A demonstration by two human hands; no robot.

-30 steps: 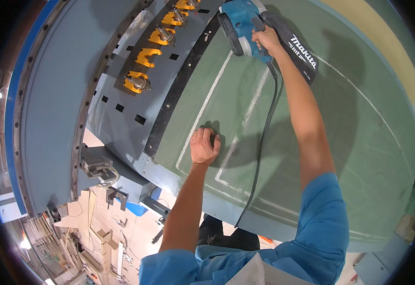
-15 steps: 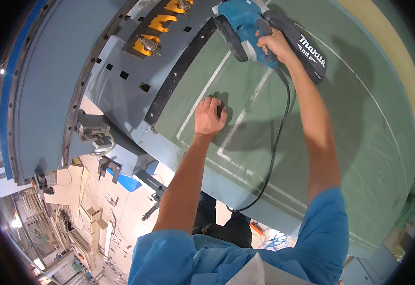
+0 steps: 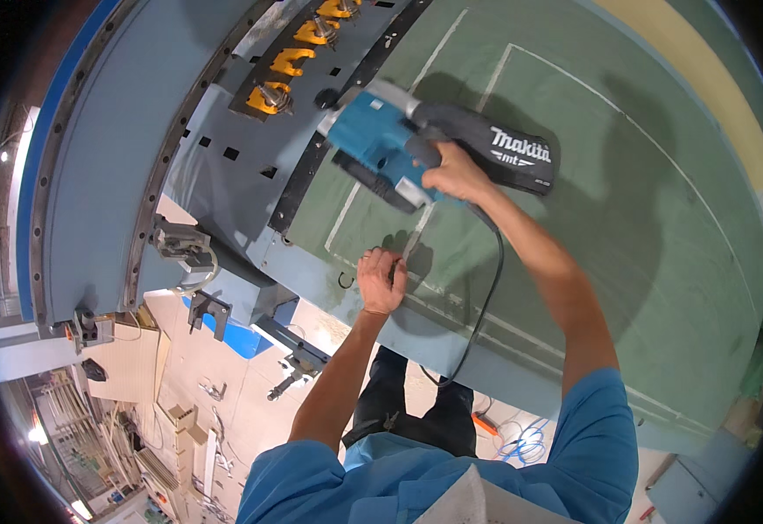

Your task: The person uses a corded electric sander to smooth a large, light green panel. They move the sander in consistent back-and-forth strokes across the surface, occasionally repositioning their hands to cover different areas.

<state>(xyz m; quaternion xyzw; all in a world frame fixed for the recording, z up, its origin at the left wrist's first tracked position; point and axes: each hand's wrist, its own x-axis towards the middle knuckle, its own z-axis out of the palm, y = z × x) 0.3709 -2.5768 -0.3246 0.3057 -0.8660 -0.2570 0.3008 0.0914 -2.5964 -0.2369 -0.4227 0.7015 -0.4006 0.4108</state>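
My right hand (image 3: 457, 172) is wrapped round the rear handle of a teal belt sander (image 3: 371, 144) with a black dust bag (image 3: 499, 153). The sander is tilted over the far left part of a green flat bed (image 3: 573, 236) marked with pale lines; whether it touches the bed I cannot tell. A black power cord (image 3: 493, 279) runs down from its handle toward my waist. My left hand (image 3: 381, 281) is near the bed's front edge, below the sander. Its fingers are loosely bent, the thumb stands apart, and no object shows in it.
Yellow tool-holder forks (image 3: 270, 98), some carrying metal tool holders, line a grey machine plate at the far left. A large blue-grey machine housing (image 3: 93, 175) rises on the left. On the floor lie wood strips, a blue coiled hose (image 3: 525, 444) and an orange tool (image 3: 484, 424).
The sander has come nearer and to the left in my right hand, and has turned. My left hand has drawn back toward the bed's front edge.
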